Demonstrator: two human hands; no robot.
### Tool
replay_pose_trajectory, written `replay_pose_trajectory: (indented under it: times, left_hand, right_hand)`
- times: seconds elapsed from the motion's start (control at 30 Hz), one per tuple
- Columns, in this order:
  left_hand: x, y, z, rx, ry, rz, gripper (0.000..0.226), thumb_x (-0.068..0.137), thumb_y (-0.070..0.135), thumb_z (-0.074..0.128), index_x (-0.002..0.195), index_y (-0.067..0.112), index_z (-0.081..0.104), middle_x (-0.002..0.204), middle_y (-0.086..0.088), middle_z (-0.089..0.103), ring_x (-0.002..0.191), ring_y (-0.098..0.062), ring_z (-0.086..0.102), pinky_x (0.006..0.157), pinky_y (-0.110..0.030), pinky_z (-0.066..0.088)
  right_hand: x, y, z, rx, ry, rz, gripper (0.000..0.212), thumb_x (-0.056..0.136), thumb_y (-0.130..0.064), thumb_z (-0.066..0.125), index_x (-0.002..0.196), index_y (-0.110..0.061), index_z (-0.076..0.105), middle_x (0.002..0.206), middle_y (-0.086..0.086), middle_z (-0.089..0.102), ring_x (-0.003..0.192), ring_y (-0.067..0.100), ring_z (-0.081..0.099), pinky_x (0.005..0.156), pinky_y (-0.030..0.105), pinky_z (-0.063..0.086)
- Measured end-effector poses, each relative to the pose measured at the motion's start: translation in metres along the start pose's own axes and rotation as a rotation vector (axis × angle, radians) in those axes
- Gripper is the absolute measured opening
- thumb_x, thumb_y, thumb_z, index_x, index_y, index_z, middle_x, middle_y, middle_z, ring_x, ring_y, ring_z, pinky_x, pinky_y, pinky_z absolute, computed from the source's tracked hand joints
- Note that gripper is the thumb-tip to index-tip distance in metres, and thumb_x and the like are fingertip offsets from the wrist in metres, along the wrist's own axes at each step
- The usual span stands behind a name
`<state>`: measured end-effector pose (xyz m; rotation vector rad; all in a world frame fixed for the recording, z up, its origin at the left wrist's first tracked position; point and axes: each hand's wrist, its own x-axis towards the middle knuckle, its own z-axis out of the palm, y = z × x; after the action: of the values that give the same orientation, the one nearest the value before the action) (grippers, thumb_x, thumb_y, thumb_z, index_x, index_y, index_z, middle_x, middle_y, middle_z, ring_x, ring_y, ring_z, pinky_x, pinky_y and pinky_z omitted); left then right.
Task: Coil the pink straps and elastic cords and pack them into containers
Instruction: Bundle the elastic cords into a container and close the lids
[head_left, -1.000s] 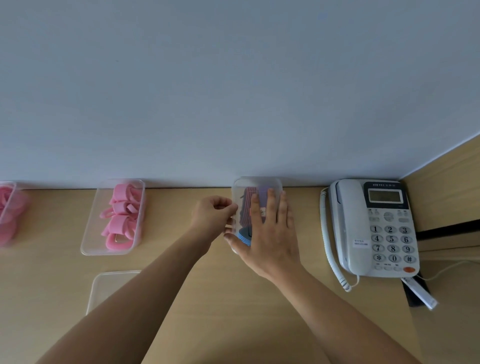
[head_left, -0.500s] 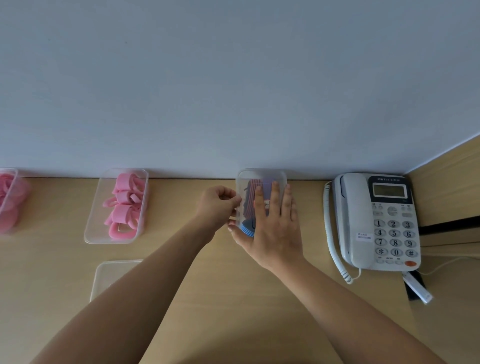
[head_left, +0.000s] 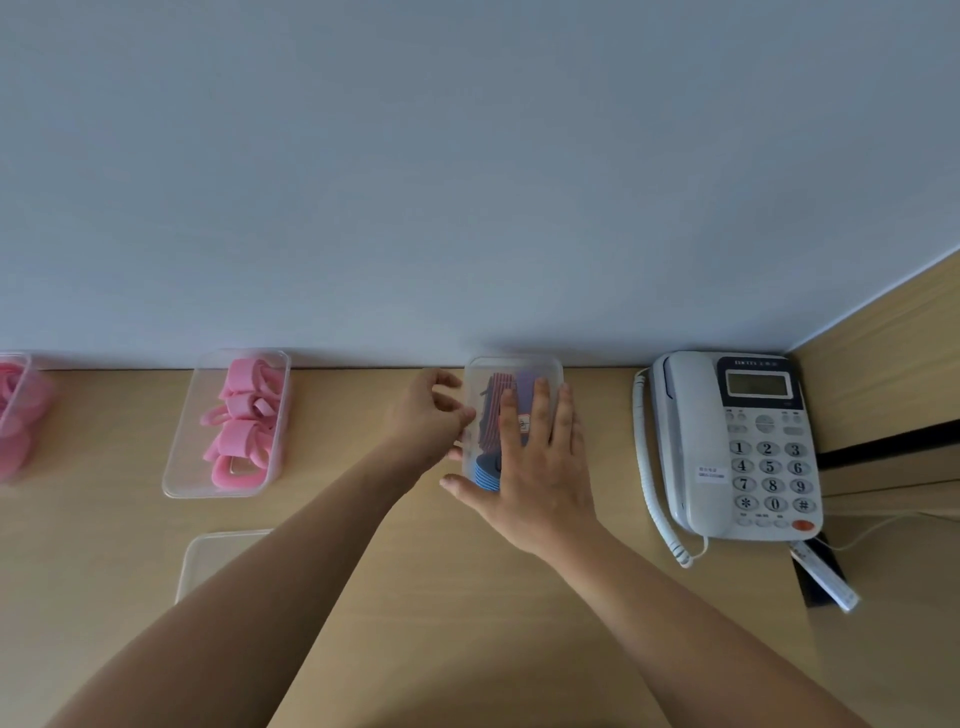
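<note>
A person's right hand (head_left: 540, 467) lies flat on the lid of a clear container (head_left: 514, 365) on a wooden surface (head_left: 441, 649), just left of a grey desk telephone (head_left: 737, 447). Its fingers (head_left: 540, 410) are straight and spread across the lid. Striped and blue elastic cords (head_left: 488, 415) show through the plastic beneath. The left hand (head_left: 428, 415) is at the side of that container away from the telephone, its fingers (head_left: 457, 415) curled and touching the wall. Whether they actually grip the rim cannot be told. Farther left of the telephone, an open clear container (head_left: 176, 467) holds coiled pink straps (head_left: 239, 421). A loose clear lid (head_left: 218, 556) lies on the surface nearer the person than that container. At the frame's edge, farthest from the telephone, a third container (head_left: 21, 364) with more pink material is partly in view. All three containers and the telephone sit against a pale wall (head_left: 467, 156).
</note>
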<state>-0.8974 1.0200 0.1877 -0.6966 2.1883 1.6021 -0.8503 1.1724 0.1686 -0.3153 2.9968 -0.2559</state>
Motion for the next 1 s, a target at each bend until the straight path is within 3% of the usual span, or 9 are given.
replay_pose_trajectory:
  times: [0.07, 0.1, 0.2, 0.3, 0.47, 0.7, 0.87, 1.0]
  left_hand:
    - [-0.002, -0.003, -0.001, 0.065, 0.033, 0.113, 0.056, 0.091, 0.002, 0.072, 0.135, 0.034, 0.057, 0.104, -0.001, 0.064, 0.067, -0.019, 0.074, 0.059, -0.033, 0.064]
    - [-0.003, -0.004, -0.001, 0.07, 0.024, 0.143, 0.065, 0.091, 0.001, 0.072, 0.14, 0.039, 0.055, 0.106, 0.001, 0.063, 0.065, -0.018, 0.074, 0.061, -0.032, 0.064]
    - [-0.002, -0.004, -0.002, 0.071, -0.004, 0.164, 0.069, 0.093, -0.001, 0.068, 0.145, 0.043, 0.054, 0.106, -0.002, 0.063, 0.063, -0.017, 0.075, 0.063, -0.027, 0.063]
    - [-0.001, -0.002, -0.002, 0.151, -0.027, 0.17, 0.07, 0.095, 0.001, 0.066, 0.148, 0.044, 0.05, 0.106, -0.002, 0.063, 0.063, -0.018, 0.076, 0.071, -0.032, 0.065]
    - [0.002, -0.003, -0.002, 0.254, -0.024, 0.16, 0.069, 0.096, 0.005, 0.066, 0.15, 0.044, 0.046, 0.105, 0.001, 0.062, 0.056, -0.02, 0.076, 0.074, -0.034, 0.064]
    - [0.004, 0.0, -0.002, 0.34, -0.013, 0.185, 0.068, 0.095, 0.01, 0.07, 0.151, 0.041, 0.047, 0.098, 0.004, 0.063, 0.056, -0.02, 0.073, 0.062, -0.036, 0.065]
    - [0.003, 0.002, -0.005, 0.415, -0.028, 0.193, 0.069, 0.095, 0.015, 0.071, 0.152, 0.043, 0.045, 0.092, 0.009, 0.066, 0.056, -0.019, 0.073, 0.065, -0.038, 0.065]
    - [0.001, 0.001, -0.004, 0.396, -0.026, 0.191, 0.068, 0.096, 0.014, 0.069, 0.152, 0.043, 0.044, 0.091, 0.008, 0.068, 0.058, -0.019, 0.072, 0.057, -0.03, 0.063]
  right_hand:
    - [0.003, 0.004, -0.005, 0.016, -0.015, -0.006, 0.103, 0.084, -0.088, 0.011, 0.158, -0.017, 0.017, 0.164, 0.021, 0.009, 0.151, 0.043, 0.0, 0.12, 0.055, 0.015]
    - [0.005, 0.007, -0.009, 0.02, 0.002, -0.014, 0.089, 0.091, -0.078, 0.014, 0.155, -0.017, 0.027, 0.16, 0.021, 0.02, 0.148, 0.043, 0.013, 0.116, 0.055, 0.025]
    - [0.015, 0.015, -0.018, -0.006, 0.107, -0.017, 0.057, 0.1, -0.05, 0.031, 0.142, -0.013, 0.047, 0.136, 0.012, 0.05, 0.12, 0.033, 0.046, 0.091, 0.046, 0.047]
    - [0.025, 0.014, -0.022, -0.056, 0.109, 0.03, 0.056, 0.102, -0.043, 0.036, 0.147, -0.011, 0.043, 0.119, 0.008, 0.057, 0.1, 0.028, 0.051, 0.076, 0.04, 0.045]
    - [0.034, 0.008, -0.02, -0.077, 0.114, 0.058, 0.058, 0.101, -0.048, 0.029, 0.149, -0.018, 0.042, 0.108, 0.009, 0.052, 0.087, 0.026, 0.044, 0.072, 0.039, 0.042]
    - [0.041, 0.001, -0.013, -0.056, 0.158, 0.121, 0.055, 0.101, -0.049, 0.03, 0.146, -0.022, 0.045, 0.111, 0.01, 0.051, 0.093, 0.028, 0.045, 0.075, 0.04, 0.041]
    - [0.043, 0.002, -0.008, -0.037, 0.155, 0.073, 0.056, 0.102, -0.045, 0.032, 0.148, -0.015, 0.042, 0.146, 0.015, 0.041, 0.137, 0.036, 0.035, 0.11, 0.048, 0.032]
    - [0.045, 0.003, -0.005, 0.015, 0.144, 0.055, 0.056, 0.104, -0.042, 0.033, 0.15, -0.011, 0.04, 0.15, 0.018, 0.038, 0.143, 0.037, 0.032, 0.117, 0.046, 0.027]
